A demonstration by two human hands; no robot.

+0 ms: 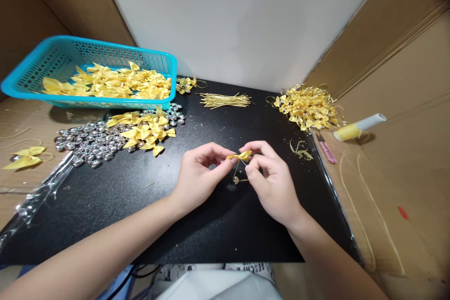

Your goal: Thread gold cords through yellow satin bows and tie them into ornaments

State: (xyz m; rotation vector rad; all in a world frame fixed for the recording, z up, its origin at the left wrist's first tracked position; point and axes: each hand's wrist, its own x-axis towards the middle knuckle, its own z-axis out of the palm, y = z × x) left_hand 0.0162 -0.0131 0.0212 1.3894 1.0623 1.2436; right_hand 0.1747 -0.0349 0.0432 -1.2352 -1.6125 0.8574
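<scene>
Between my hands, above the black board, is a yellow ribbon bow (242, 155). My left hand (206, 171) pinches the bow's left end between thumb and fingertips. On the other side, my right hand (270, 178) has its thumb and index finger closed on a thin strand beneath the bow, with another finger near the bow's right end. A small silver bell (236, 180) hangs below on a gold cord that runs down from the bow. Exactly how the cord passes behind the bow is hidden by my fingers.
A blue basket (172, 79) of yellow bows stands back left, with silver bells (94, 143) and loose bows (147, 133) before it. Gold cords (227, 100) lie at the back. Finished-looking bows (309, 108), pink snips (326, 149) and a ribbon roll (358, 127) are right.
</scene>
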